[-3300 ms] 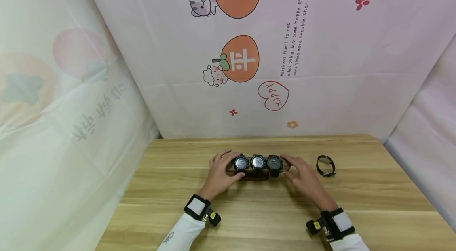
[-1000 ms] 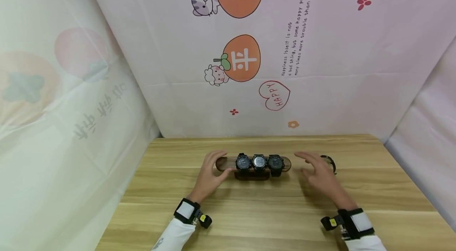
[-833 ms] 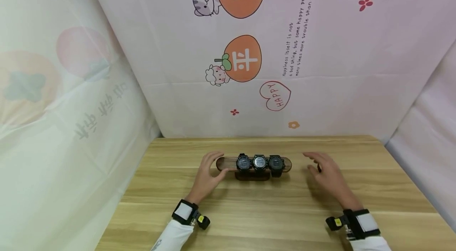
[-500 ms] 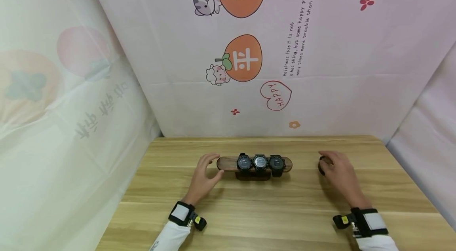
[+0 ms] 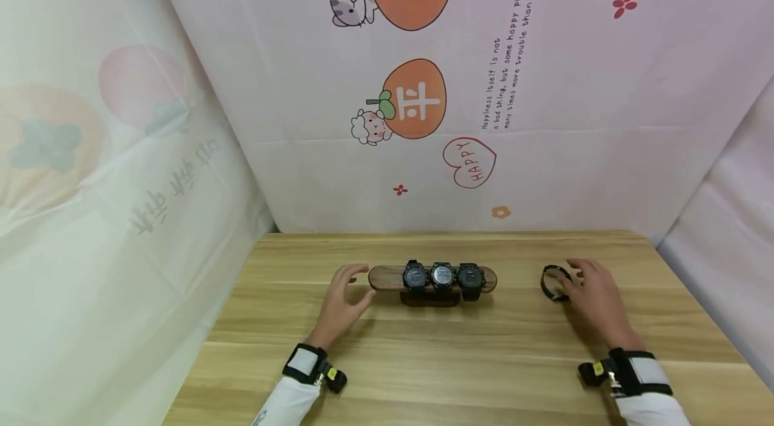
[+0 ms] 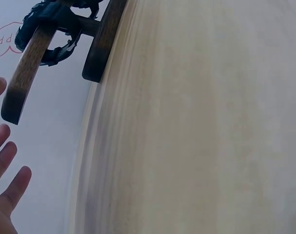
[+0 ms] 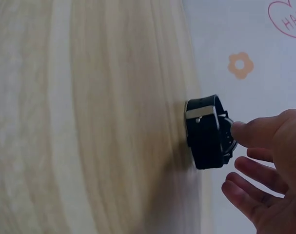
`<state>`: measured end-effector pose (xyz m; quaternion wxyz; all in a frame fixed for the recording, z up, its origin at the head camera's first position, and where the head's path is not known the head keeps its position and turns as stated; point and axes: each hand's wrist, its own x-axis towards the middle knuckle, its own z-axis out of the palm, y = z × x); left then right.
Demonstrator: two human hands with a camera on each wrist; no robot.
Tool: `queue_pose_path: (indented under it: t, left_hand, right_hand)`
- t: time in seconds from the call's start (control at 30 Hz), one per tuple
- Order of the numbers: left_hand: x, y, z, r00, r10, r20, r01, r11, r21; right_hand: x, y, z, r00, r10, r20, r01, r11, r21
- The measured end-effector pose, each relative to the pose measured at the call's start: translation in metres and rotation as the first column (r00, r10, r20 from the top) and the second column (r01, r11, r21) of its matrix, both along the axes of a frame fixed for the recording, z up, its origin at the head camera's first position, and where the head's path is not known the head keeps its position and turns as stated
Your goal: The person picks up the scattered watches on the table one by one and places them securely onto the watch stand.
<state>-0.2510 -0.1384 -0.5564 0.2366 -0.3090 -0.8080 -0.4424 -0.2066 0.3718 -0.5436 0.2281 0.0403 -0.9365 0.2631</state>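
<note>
A dark wooden watch stand (image 5: 385, 278) carries three black digital watches side by side: a left one (image 5: 415, 276), a middle one (image 5: 443, 275) and a right one (image 5: 470, 276). My left hand (image 5: 340, 308) is apart from the stand's bare left end, thumb and fingers spread. In the left wrist view, fingertips (image 6: 22, 178) show near the end of the wooden bar (image 6: 33, 63). A loose black watch (image 7: 206, 146) stands on its side, strap buckled into a loop. Beside it my right hand (image 5: 598, 302) has its thumb right at the watch and its other fingers spread.
The wooden table (image 5: 435, 372) ends at the back against a white printed cloth (image 5: 314, 177). More cloth (image 5: 199, 265) hangs along the left side. The stand's lower base (image 5: 429, 300) rests on the tabletop.
Both hands have let go of the watch stand and drawn apart. My right hand has passed over to the loose watch's right side; my left has backed off leftward, baring the stand's left end.
</note>
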Motion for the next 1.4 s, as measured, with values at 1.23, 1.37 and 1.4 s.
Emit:
queue_pose_path:
  t: [1.23, 1.37, 1.4]
  left_hand:
    - [0.027, 0.013, 0.025, 0.97, -0.029, 0.239, 0.015, 0.998, 0.062]
    - [0.027, 0.014, 0.025, 0.971, -0.027, 0.239, 0.014, 0.998, 0.057]
    - [0.027, 0.014, 0.025, 0.971, -0.027, 0.236, 0.015, 0.998, 0.054]
  right_hand:
    - [-0.004, 0.004, -0.011, 0.983, -0.144, 0.11, 0.147, 0.989, -0.023]
    - [-0.003, 0.003, -0.011, 0.981, -0.158, 0.112, 0.162, 0.987, -0.025]
    - [-0.003, 0.003, -0.011, 0.98, -0.161, 0.114, 0.165, 0.986, -0.026]
